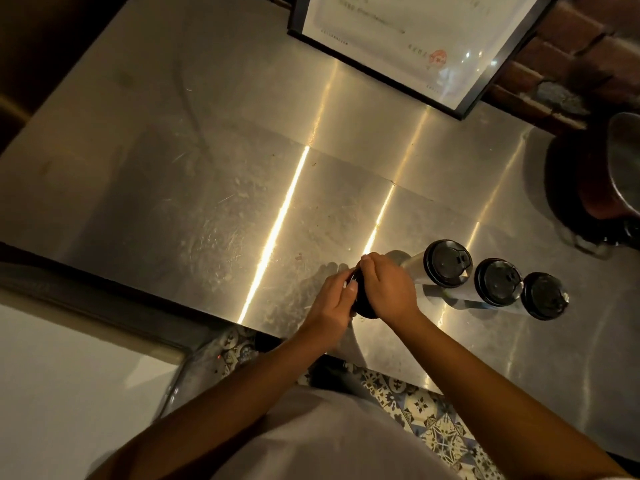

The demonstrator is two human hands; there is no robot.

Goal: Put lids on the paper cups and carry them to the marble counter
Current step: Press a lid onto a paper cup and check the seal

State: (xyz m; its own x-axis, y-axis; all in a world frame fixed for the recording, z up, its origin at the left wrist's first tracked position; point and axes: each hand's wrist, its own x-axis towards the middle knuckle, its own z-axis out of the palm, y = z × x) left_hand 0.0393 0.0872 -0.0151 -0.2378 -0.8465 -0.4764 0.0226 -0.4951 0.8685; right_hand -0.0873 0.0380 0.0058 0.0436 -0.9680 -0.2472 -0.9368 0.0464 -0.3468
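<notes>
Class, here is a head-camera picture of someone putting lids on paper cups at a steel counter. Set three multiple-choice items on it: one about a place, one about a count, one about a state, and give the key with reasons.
1. Where do the cups that are already lidded stand, relative to the hands?
A. To the person's right
B. To the person's left
C. Behind the framed notice

2. How many cups stand lidded apart from the hands?
A. One
B. Three
C. Five

3. What are the two hands doing?
A. Hanging idle
B. Lifting the metal pot
C. Both holding one black lid

Key:
1 A: the lidded cups line up right of the right hand on the steel counter.
2 B: three black tops show in a row.
3 C: the left hand and right hand close round the black lid.
</notes>
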